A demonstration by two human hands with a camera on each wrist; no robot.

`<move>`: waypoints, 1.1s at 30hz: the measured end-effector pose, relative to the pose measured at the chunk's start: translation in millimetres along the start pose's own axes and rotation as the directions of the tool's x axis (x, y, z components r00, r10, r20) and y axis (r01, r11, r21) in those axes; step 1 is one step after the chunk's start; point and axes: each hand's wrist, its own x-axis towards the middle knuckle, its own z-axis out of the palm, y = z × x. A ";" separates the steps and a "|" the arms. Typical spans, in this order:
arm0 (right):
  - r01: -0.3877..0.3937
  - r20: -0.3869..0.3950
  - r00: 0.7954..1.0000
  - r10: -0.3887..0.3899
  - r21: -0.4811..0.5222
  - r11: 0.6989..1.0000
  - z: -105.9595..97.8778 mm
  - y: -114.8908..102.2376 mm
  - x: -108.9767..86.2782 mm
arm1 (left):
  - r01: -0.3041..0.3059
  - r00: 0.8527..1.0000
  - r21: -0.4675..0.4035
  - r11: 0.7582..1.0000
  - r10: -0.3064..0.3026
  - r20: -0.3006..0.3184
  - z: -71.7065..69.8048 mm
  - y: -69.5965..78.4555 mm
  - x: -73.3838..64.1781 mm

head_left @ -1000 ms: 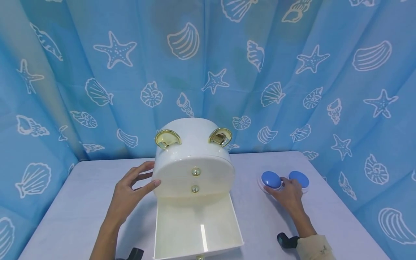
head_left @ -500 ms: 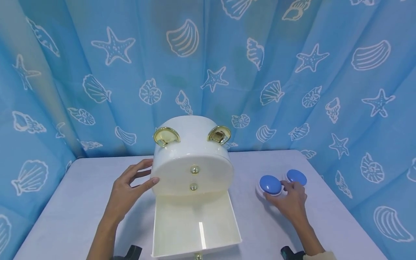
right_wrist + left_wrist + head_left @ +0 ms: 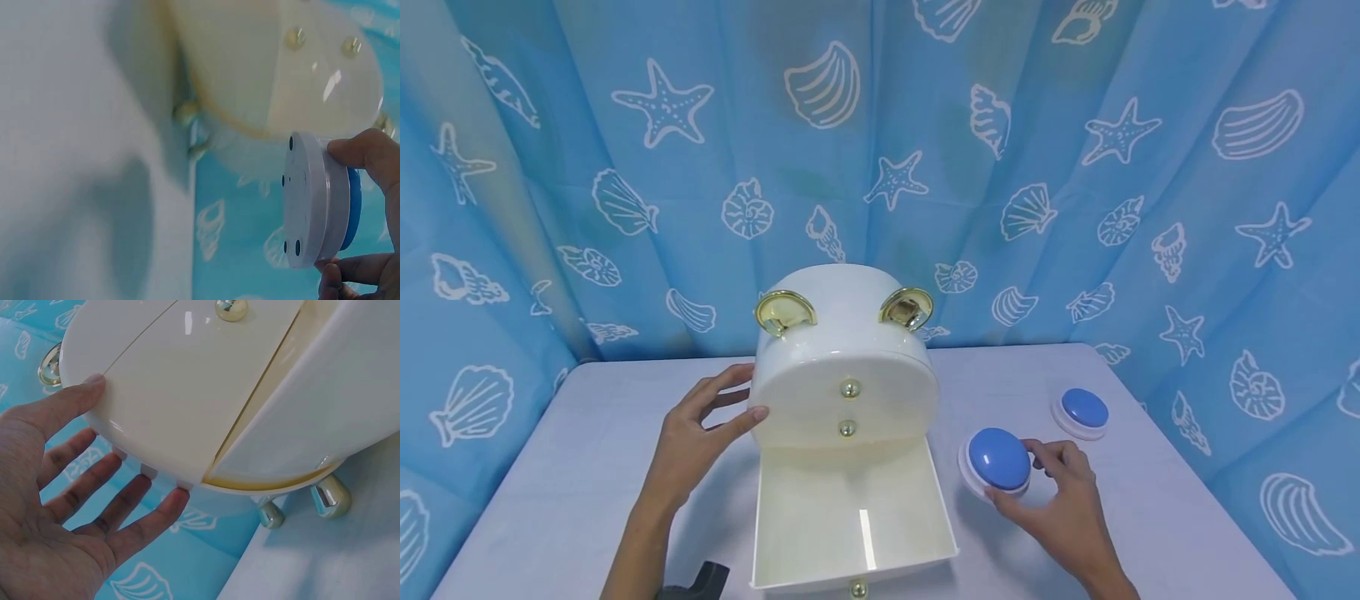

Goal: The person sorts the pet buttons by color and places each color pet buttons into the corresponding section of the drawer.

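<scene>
A white, rounded storage box [image 3: 891,408] with gold ear-shaped trims and gold knobs stands in mid-table. Its bottom drawer [image 3: 820,508] is pulled out toward me, with nothing inside. My left hand [image 3: 692,446] rests on the box's left side; in the left wrist view the thumb touches the front and the fairly straight fingertips touch the curved side. Between thumb and fingers, my right hand [image 3: 1063,508] holds a round push button [image 3: 1000,458] with a blue dome and white base, raised off the table right of the drawer. Its underside with several holes shows in the right wrist view.
Another blue push button [image 3: 1084,410] lies on the table at the right. A white cloth [image 3: 625,417] covers the table, and a blue curtain [image 3: 880,225] with shell prints hangs behind it. A black object [image 3: 700,579] sits by the left forearm.
My right hand has lifted the nearer push button and carried it left and toward me, away from the other one. The left hand has stayed on the box.
</scene>
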 end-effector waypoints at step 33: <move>0.233 0.163 0.951 -0.263 0.183 0.955 62.6 -105.8 -61.9 | 0.022 1.000 0.020 1.000 -0.022 -0.016 1.7 -0.8 -0.7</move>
